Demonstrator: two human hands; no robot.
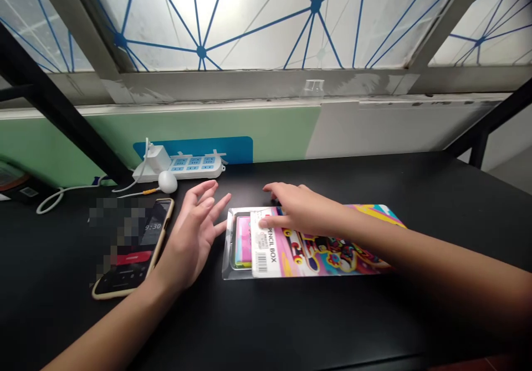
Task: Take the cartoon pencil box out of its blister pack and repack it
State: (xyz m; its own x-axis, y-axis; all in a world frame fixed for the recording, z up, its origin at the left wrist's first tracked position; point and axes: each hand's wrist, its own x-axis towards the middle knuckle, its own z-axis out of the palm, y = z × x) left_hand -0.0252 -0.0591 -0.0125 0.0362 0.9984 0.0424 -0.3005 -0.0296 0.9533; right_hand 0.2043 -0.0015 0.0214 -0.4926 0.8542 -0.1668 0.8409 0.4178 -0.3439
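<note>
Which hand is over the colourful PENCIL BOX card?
The right hand: it's palm down over the card. The left hand is off the card, between the phone and the clear plastic tray.

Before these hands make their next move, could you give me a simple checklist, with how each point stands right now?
1. Right hand over the printed card: ok, thumb at the card's white end, fingers spread beyond its far edge.
2. Left hand free: ok, open and holding nothing.
3. Left fingertips clear of the clear tray: cannot tell, they are very close to its edge.
4. Tray fully covered by the card: not ok, its left end sticks out.
5. Tray's right end: cannot tell, out of sight.
6. Phone apart from the tray: ok, left of the left hand.
</note>
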